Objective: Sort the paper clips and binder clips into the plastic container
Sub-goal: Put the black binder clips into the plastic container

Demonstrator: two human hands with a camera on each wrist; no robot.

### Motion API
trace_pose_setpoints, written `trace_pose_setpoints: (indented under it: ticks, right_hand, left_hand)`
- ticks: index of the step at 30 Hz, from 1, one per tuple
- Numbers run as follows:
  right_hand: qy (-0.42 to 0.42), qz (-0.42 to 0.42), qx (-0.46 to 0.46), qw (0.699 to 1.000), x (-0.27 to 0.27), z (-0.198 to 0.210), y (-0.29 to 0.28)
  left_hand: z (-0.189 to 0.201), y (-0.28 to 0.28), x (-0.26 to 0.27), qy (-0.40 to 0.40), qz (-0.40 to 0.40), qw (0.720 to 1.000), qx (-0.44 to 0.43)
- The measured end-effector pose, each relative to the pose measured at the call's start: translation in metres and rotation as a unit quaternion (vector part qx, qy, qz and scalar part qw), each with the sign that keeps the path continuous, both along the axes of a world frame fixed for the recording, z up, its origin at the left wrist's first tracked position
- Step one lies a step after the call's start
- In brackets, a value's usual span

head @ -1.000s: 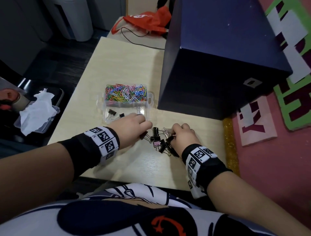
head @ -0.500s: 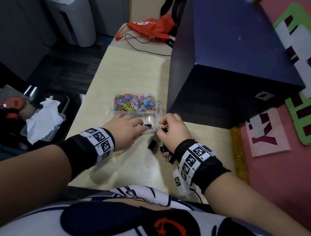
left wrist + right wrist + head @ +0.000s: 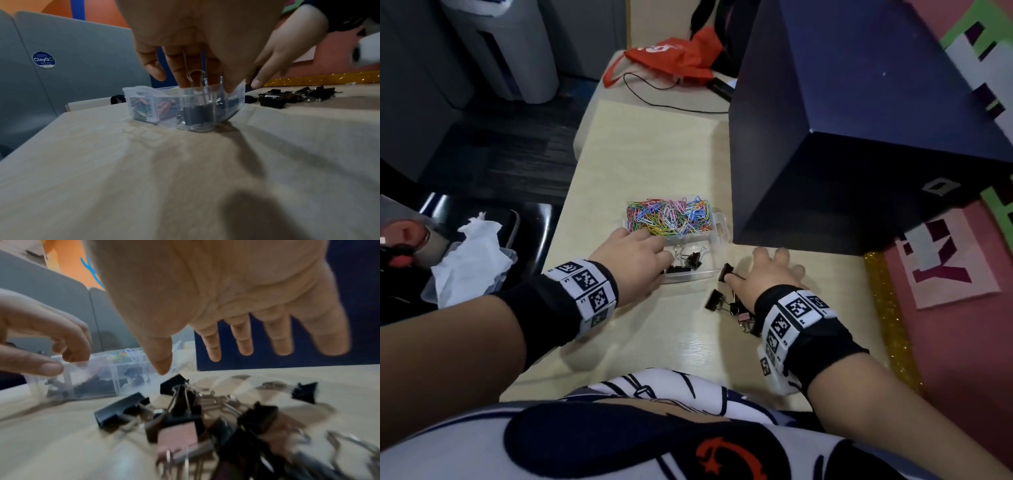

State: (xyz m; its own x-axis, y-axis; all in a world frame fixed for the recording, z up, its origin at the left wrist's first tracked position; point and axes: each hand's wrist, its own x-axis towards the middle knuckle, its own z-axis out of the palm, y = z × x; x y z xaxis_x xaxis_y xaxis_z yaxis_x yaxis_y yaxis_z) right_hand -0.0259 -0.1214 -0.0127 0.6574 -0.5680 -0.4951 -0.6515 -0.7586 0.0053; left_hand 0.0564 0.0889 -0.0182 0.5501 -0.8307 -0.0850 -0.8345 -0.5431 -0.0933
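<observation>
A clear plastic container (image 3: 719, 224) sits mid-table, with coloured paper clips (image 3: 669, 216) filling its far compartment. Several black binder clips (image 3: 685, 263) lie in the near compartment, one standing upright (image 3: 197, 112). My left hand (image 3: 659, 257) hangs over that compartment, fingers (image 3: 180, 71) pointing down and loose, gripping nothing I can see. My right hand (image 3: 753, 267) hovers palm down with fingers (image 3: 281, 344) spread, holding nothing, just above a pile of loose binder clips (image 3: 717, 299) that includes a pink one (image 3: 176, 436). The wrist hides part of the pile.
A large dark blue box (image 3: 859, 137) stands close behind and right of the container. A red bag (image 3: 674, 54) and a black cable lie at the far end. A gold glitter strip (image 3: 893, 325) edges the table on the right. Tissue in a tray (image 3: 472, 263) sits off-table left.
Both hands went from the pile to the container's near compartment. The right hand has now come back over the pile with fingers spread, while the left stays at the container.
</observation>
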Motion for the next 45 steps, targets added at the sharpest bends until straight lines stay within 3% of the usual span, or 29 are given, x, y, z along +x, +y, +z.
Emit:
trace_pose_setpoints:
  ticks: [3, 6, 11, 15, 18, 22, 32, 35, 39, 45]
  right_hand:
    - [0.030, -0.021, 0.007, 0.999, -0.010, -0.011, 0.005]
    - [-0.016, 0.020, 0.028, 0.999, -0.021, -0.017, 0.015]
    - [-0.096, 0.132, 0.072, 0.984, -0.033, -0.018, 0.023]
    - [-0.147, 0.123, 0.050, 0.980, -0.038, -0.014, 0.016]
    - [-0.093, 0.087, 0.010, 0.992, -0.042, -0.006, 0.009]
    - [-0.020, 0.110, 0.055, 0.992, -0.043, -0.004, 0.006]
    - [-0.133, 0.166, 0.096, 0.972, -0.041, -0.023, 0.006]
    - [-0.162, 0.122, 0.102, 0.974, -0.037, -0.021, 0.000]
    - [-0.244, 0.059, 0.105, 0.962, -0.025, -0.007, -0.006]
    - [-0.330, 0.102, 0.168, 0.923, 0.007, 0.016, 0.018]
  left_hand:
    - [0.005, -0.005, -0.002, 0.001, 0.003, 1.000, -0.013]
    - [0.012, -0.012, -0.006, 0.028, 0.030, 0.999, -0.009]
    - [0.010, -0.028, -0.022, 0.104, -0.055, 0.993, -0.007]
    - [0.005, -0.038, -0.040, 0.142, -0.098, 0.981, 0.084]
    - [0.005, -0.043, -0.043, 0.173, -0.118, 0.971, 0.119]
    - [0.000, -0.049, -0.044, 0.158, -0.164, 0.964, 0.137]
    - [-0.010, -0.043, -0.036, 0.187, -0.081, 0.966, 0.159]
    - [-0.008, -0.038, -0.034, 0.199, -0.080, 0.971, 0.103]
    - [0.000, -0.028, -0.021, 0.211, -0.022, 0.975, -0.068]
    - [0.016, -0.012, 0.009, 0.119, 0.020, 0.980, -0.160]
